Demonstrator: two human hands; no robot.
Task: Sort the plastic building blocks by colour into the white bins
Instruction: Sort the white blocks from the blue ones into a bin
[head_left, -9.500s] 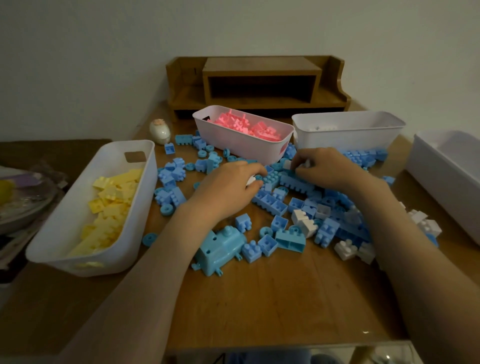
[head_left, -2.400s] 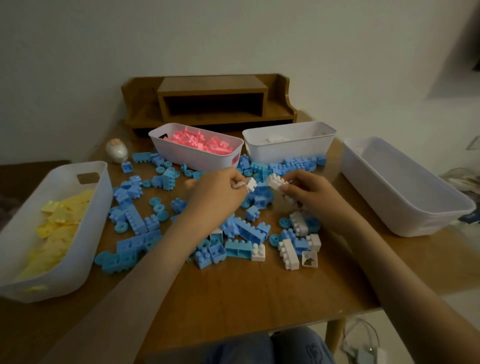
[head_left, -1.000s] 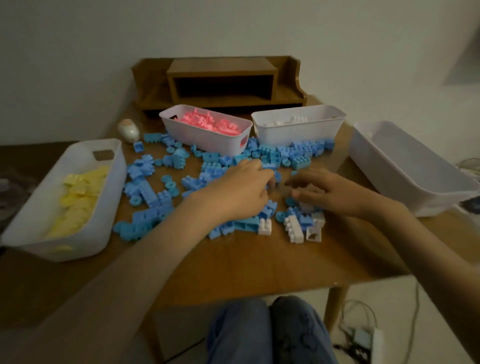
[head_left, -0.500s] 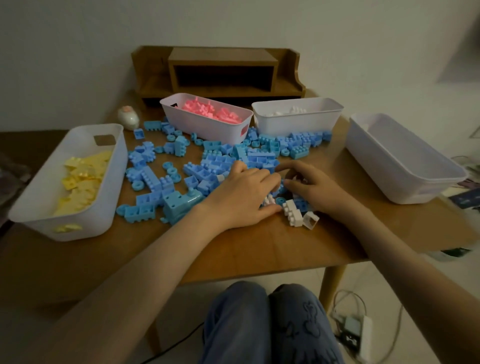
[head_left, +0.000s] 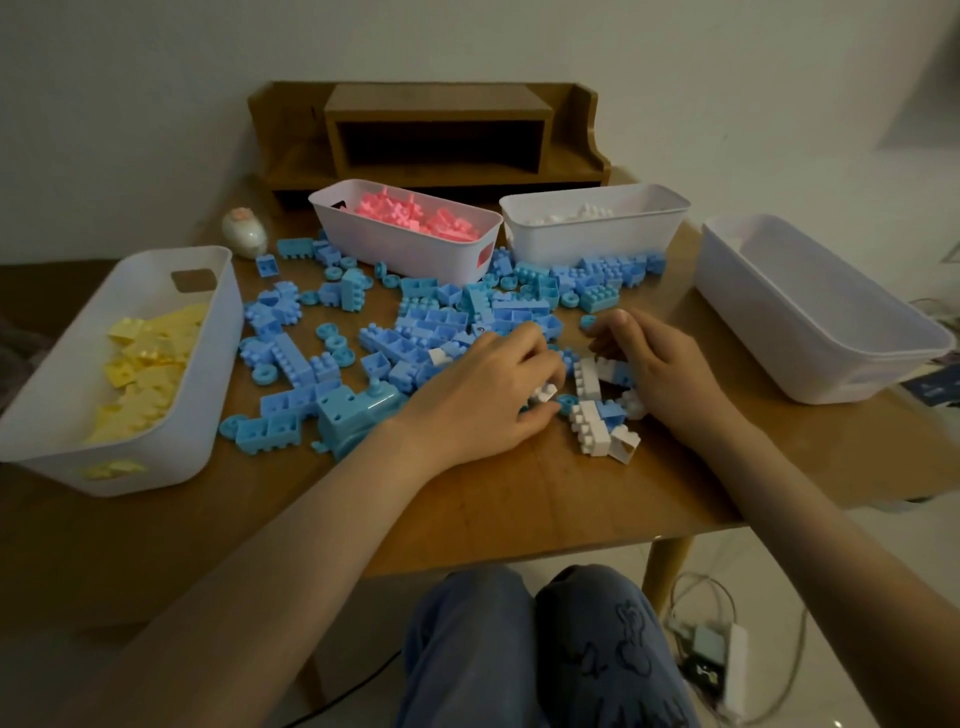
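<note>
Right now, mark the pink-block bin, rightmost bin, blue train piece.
pink-block bin (head_left: 405, 249), head view, front wall.
rightmost bin (head_left: 750, 317), head view, outer left wall.
blue train piece (head_left: 353, 413), head view, top of body.

A wooden tabletop (head_left: 519, 499) carries everything; at its far edge, against a plain pale wall (head_left: 156, 104), stands a wooden shelf unit (head_left: 436, 109) with one open, dark cubby in the middle; near the unit's left end sits a small egg-shaped white ornament (head_left: 243, 234) with a pinkish top; below the right front corner a round wooden leg (head_left: 667, 566) shows; on the pale floor (head_left: 779, 551) beside it lies a white power strip (head_left: 730, 670) among looping cables (head_left: 795, 654).
</note>
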